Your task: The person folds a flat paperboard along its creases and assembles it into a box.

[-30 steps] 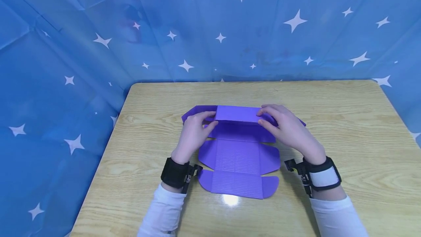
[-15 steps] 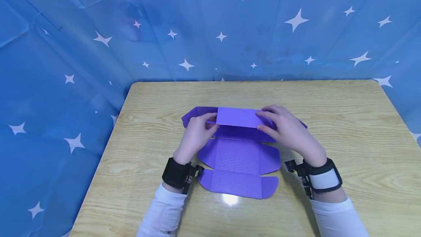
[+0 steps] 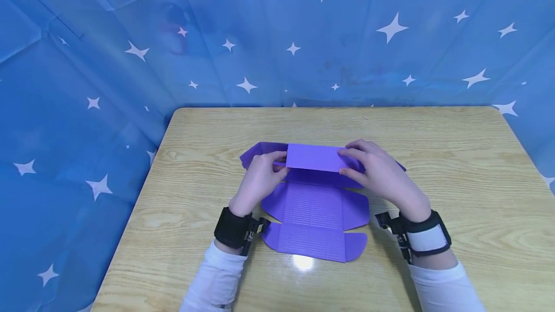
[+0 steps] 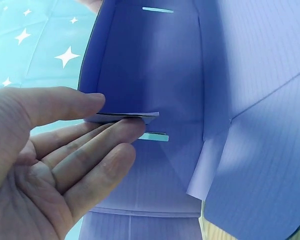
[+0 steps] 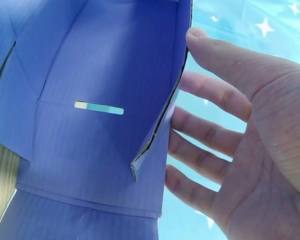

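The purple cardboard box [image 3: 310, 206] lies part-folded on the table [image 3: 173, 196], left hand [image 3: 259, 175] and right hand [image 3: 376, 168] pinching its raised panel [image 3: 312, 157] near either end, the board probably light, stiff, easily creased, best held by its edges.

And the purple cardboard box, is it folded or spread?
Partly folded: the purple cardboard box has its far end flap raised and bent inward, but its near panels lie spread on the wood-grain table.
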The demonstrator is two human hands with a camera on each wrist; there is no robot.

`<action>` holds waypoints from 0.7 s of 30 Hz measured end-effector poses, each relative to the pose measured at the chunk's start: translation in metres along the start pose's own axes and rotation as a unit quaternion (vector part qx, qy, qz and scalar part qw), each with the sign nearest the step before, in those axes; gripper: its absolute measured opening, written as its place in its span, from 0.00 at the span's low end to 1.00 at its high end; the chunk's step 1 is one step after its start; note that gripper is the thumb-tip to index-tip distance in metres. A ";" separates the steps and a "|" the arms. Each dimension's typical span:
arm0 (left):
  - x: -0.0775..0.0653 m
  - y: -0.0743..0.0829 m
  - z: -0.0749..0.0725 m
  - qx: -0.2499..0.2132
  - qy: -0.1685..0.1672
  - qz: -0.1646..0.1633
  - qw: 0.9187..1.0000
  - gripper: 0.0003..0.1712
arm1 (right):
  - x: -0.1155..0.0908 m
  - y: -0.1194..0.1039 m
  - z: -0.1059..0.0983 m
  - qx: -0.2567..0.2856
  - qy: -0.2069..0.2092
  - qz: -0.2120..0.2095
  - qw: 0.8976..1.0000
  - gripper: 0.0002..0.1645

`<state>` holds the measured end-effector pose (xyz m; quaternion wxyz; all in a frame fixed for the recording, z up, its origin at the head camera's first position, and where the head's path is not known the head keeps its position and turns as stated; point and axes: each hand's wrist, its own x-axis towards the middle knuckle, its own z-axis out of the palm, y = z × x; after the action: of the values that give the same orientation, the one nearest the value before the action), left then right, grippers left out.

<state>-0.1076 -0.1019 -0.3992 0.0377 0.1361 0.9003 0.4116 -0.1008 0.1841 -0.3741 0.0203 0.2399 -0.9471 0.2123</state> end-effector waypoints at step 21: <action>-0.001 -0.009 -0.015 0.031 -0.035 -0.020 0.999 0.29 | -0.001 0.001 0.001 -0.001 -0.002 0.012 1.000 0.28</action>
<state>-0.1110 -0.1189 -0.3964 0.0727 0.1337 0.9134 0.3775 -0.1001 0.1846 -0.3757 0.0163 0.2290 -0.9500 0.2115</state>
